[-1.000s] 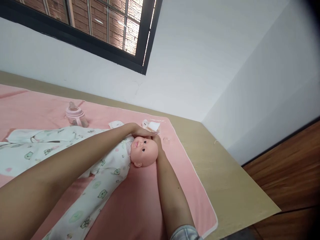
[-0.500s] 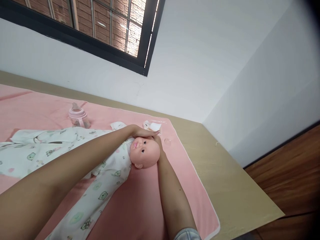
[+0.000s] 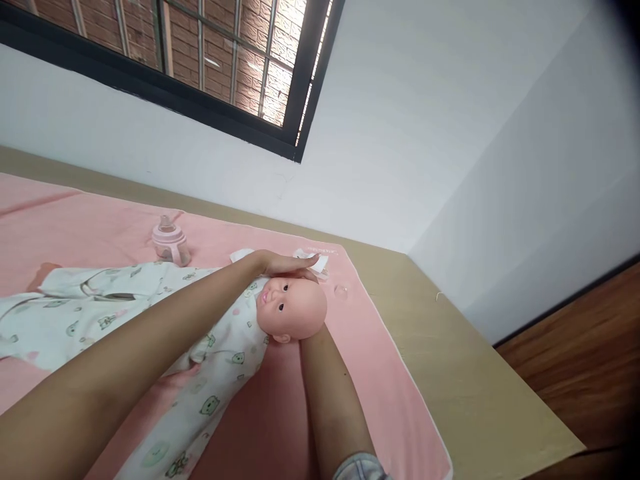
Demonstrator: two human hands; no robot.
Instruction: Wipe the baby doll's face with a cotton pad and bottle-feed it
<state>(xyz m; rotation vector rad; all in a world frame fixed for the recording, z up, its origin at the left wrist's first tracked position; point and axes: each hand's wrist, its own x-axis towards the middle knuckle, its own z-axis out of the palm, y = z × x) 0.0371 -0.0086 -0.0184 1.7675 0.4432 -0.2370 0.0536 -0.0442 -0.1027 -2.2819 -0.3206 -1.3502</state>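
A baby doll [image 3: 295, 310] in a white patterned sleepsuit [image 3: 240, 347] lies on its back across a pink mat [image 3: 260, 420]. My left arm reaches over its body, and my left hand [image 3: 285, 265] lies along the far side of its head, the thumb sticking out. From the near side my right forearm [image 3: 330, 393] passes beneath the head. Most of my right hand [image 3: 304, 274] is hidden behind the head and my left hand; only a bit of its fingers shows at the far side. Between them the two hands cradle the head.
A pink baby bottle [image 3: 170, 243] stands on the mat beyond the doll's body. Past my left hand lies a small white packet [image 3: 319, 262], with a small clear round piece [image 3: 341, 291] near it. A tan tabletop [image 3: 425, 347] borders the mat; a wall and barred window [image 3: 240, 53] rise behind.
The doll's head looks slightly raised and turned, showing more of its crown. My right forearm has moved left under it. My left hand keeps its place at the head; the view has shifted slightly.
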